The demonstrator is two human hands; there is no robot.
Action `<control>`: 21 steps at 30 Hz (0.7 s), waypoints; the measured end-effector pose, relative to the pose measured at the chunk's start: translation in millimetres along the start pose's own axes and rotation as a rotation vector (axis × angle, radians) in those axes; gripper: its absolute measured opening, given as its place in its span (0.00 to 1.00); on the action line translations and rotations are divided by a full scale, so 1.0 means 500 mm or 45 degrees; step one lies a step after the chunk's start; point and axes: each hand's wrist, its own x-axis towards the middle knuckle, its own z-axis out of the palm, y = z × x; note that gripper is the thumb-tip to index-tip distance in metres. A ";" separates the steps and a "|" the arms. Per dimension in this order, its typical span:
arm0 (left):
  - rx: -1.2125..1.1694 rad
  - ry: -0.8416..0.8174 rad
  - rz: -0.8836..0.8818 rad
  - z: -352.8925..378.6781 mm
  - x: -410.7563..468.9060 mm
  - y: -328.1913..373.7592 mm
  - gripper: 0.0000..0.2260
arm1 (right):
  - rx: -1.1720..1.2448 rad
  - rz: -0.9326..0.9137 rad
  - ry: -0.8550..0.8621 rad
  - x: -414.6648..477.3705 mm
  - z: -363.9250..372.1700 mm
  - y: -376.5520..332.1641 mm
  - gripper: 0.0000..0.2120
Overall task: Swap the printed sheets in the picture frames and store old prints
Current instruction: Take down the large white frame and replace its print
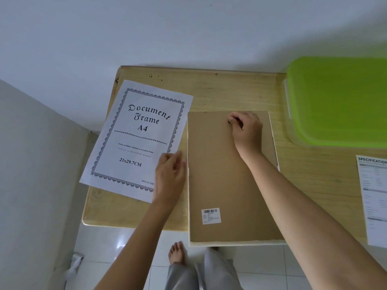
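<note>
On the wooden desk [230,91] a picture frame [226,181] lies face down, brown backing up. The printed sheet [134,135] lies just left of it. The left hand [170,174], fingers loosely spread, rests between them; the right hand [247,128] pinches a small dark tab near the backing's top.

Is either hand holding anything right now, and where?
Right hand pinches a small dark tab near the top of the frame's backing board. Left hand holds nothing.

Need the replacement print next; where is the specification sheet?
In the head view, the specification sheet lies at the table's right edge, below the green-lidded box.
</note>
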 end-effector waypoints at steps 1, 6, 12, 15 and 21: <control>-0.023 -0.011 0.005 0.001 -0.010 0.000 0.12 | -0.003 0.007 0.014 0.000 0.000 -0.001 0.05; -0.084 -0.041 -0.007 0.009 -0.031 0.008 0.13 | 0.012 0.024 0.071 -0.004 0.002 -0.006 0.06; -0.108 0.005 -0.028 0.018 -0.037 0.007 0.13 | -0.006 -0.003 0.048 -0.001 0.001 0.000 0.06; -0.161 0.043 -0.064 0.021 -0.039 0.009 0.12 | -0.003 -0.035 0.042 0.002 -0.002 0.003 0.06; -0.182 0.033 -0.109 0.025 -0.040 0.007 0.12 | 0.008 -0.052 0.054 0.002 -0.001 0.005 0.05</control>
